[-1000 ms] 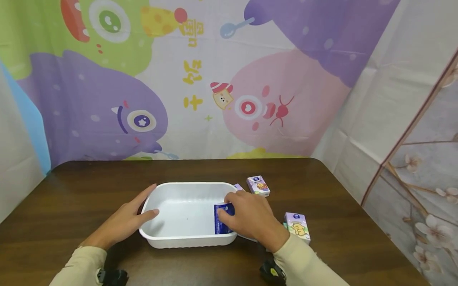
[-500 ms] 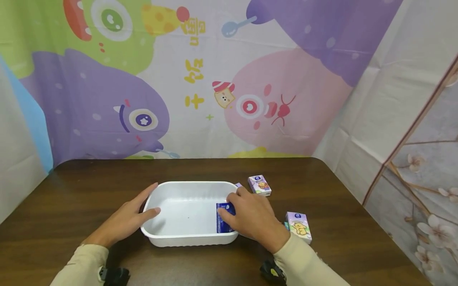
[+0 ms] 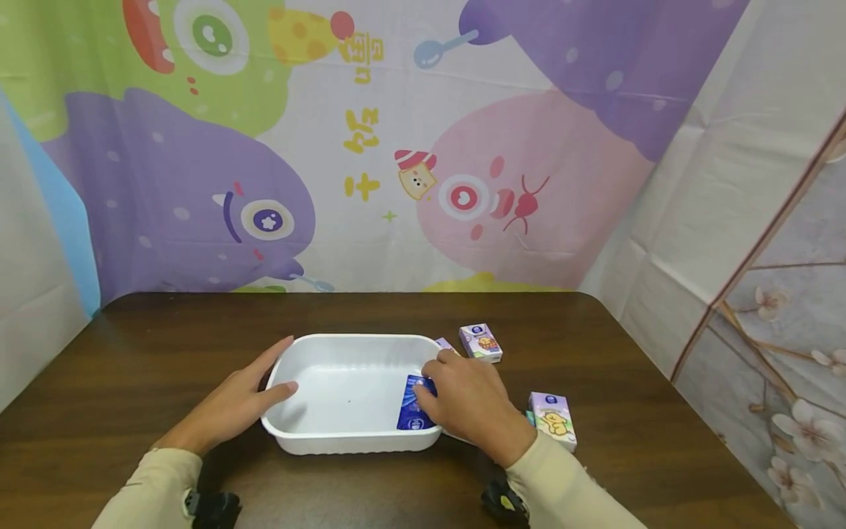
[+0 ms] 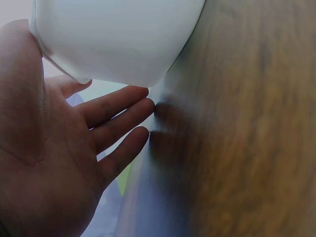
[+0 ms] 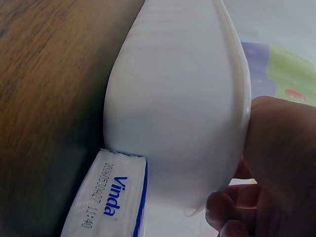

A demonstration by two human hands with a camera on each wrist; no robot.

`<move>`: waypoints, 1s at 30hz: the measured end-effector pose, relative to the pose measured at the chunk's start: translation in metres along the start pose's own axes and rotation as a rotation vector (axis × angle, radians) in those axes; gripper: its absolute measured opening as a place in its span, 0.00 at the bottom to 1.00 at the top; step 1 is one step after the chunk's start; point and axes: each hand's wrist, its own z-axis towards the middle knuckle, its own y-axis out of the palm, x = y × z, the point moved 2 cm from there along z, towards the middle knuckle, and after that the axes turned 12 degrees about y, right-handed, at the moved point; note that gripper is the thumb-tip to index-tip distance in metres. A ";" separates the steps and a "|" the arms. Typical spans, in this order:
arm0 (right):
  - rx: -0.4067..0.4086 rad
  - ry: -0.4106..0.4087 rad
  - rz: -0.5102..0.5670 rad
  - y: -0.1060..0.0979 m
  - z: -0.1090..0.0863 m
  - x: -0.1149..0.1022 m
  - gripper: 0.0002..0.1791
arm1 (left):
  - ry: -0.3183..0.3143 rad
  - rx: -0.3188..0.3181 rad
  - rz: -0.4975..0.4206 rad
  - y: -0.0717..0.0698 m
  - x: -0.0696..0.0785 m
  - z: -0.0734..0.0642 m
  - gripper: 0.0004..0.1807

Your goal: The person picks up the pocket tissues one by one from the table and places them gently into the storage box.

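A white plastic tray [image 3: 344,443] stands on the table in front of me. At its left end my left hand [image 3: 228,411] holds it, thumb over the rim and the long fingers spread along the outside wall, as the left wrist view shows. My right hand [image 3: 472,400] grips the right end, thumb inside and curled fingers [image 5: 220,210] outside the rim. A blue tissue pack [image 3: 413,415] lies tilted inside the tray by the right thumb, partly hidden by that hand. Outside the right end, a Vinda tissue pack [image 5: 107,197] touches the tray wall.
One purple tissue pack [image 3: 481,342] lies behind the right hand, another [image 3: 552,420] by the right wrist. The corner of a further purple pack [image 3: 444,343] shows past the tray's far right corner. A cartoon-print cloth [image 3: 363,242] hangs behind the brown table [image 3: 198,316].
Inside the tray, the blue tissue pack has turned and shows more of its front, and the right thumb has drawn slightly to the right. The left hand keeps its place on the tray.
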 end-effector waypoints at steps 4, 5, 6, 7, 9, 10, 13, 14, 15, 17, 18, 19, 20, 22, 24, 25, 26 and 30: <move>-0.004 -0.005 0.011 0.000 0.000 0.000 0.17 | -0.001 -0.001 -0.006 0.000 -0.001 0.000 0.42; 0.000 -0.007 0.014 0.000 0.000 0.000 0.17 | -0.001 -0.001 -0.007 0.000 -0.001 0.000 0.42; 0.003 -0.009 0.017 0.000 0.000 0.000 0.17 | 0.001 0.000 -0.008 0.000 -0.001 0.000 0.42; 0.008 -0.011 0.017 0.000 0.000 0.000 0.17 | 0.004 0.003 -0.009 0.000 -0.001 0.000 0.42; 0.022 -0.017 0.019 0.000 0.000 0.001 0.16 | 0.009 0.006 -0.007 0.000 -0.001 0.000 0.42; 0.028 -0.021 0.018 0.000 0.000 0.001 0.16 | 0.010 0.007 -0.006 0.000 -0.001 0.000 0.42; 0.034 -0.025 0.021 0.000 0.000 0.001 0.16 | 0.015 0.010 -0.002 -0.001 0.000 0.000 0.42; 0.034 -0.025 0.026 0.000 0.001 0.002 0.16 | 0.014 0.009 0.000 -0.001 0.000 0.000 0.42; 0.032 -0.022 0.032 -0.001 0.001 0.002 0.16 | 0.014 0.007 0.000 -0.001 0.000 0.000 0.42; 0.032 -0.013 0.052 -0.001 0.000 0.004 0.15 | 0.013 0.003 -0.001 0.000 0.000 0.001 0.42; 0.033 -0.008 0.065 -0.001 0.000 0.006 0.15 | 0.010 0.000 -0.002 0.000 0.000 0.001 0.42; 0.038 -0.005 0.076 -0.002 0.000 0.007 0.15 | 0.010 -0.002 -0.004 0.001 0.001 0.001 0.42; 0.043 -0.002 0.083 -0.003 0.001 0.008 0.14 | 0.009 -0.004 -0.005 0.001 0.001 0.001 0.42; 0.053 0.002 0.094 -0.004 0.002 0.011 0.14 | 0.012 -0.004 -0.005 0.001 0.001 0.001 0.42; 0.054 0.009 0.102 -0.007 0.004 0.013 0.14 | 0.018 -0.002 -0.005 0.000 0.001 0.001 0.42; 0.051 0.017 0.105 -0.008 0.005 0.014 0.14 | 0.022 0.001 -0.004 0.000 0.001 0.001 0.42; 0.044 0.030 0.105 -0.009 0.006 0.015 0.14 | 0.026 0.003 -0.003 0.000 0.001 0.000 0.42; 0.021 0.084 0.124 -0.013 0.008 0.022 0.15 | 0.036 0.010 -0.005 -0.001 0.002 0.000 0.42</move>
